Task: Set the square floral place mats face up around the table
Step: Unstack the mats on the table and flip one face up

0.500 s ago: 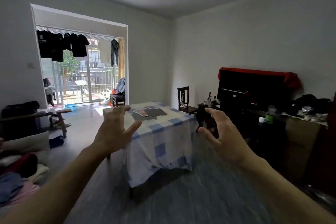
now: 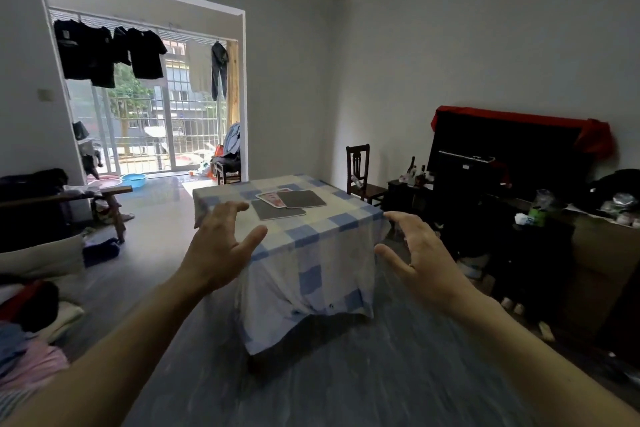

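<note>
A table under a blue-and-white checked cloth (image 2: 311, 239) stands ahead of me. On its top lies a loose pile of place mats: two show their dark grey backs (image 2: 301, 199) (image 2: 277, 210), and one shows its red floral face (image 2: 272, 199), partly covered. My left hand (image 2: 218, 250) is stretched out in front of the table's near left corner, fingers spread, holding nothing. My right hand (image 2: 419, 253) reaches out beside the near right corner, fingers loosely bent, also holding nothing. Neither hand touches a mat.
A dark wooden chair (image 2: 362, 172) stands behind the table on the right. A black TV with a red cloth (image 2: 512, 146) and a cluttered low cabinet (image 2: 588, 239) line the right wall. A bench (image 2: 86, 196) and piled bedding (image 2: 38, 315) sit left. Bare floor lies before the table.
The table looms larger and nearer as I have stepped toward it. Both hands stay outstretched and have spread a little wider apart.
</note>
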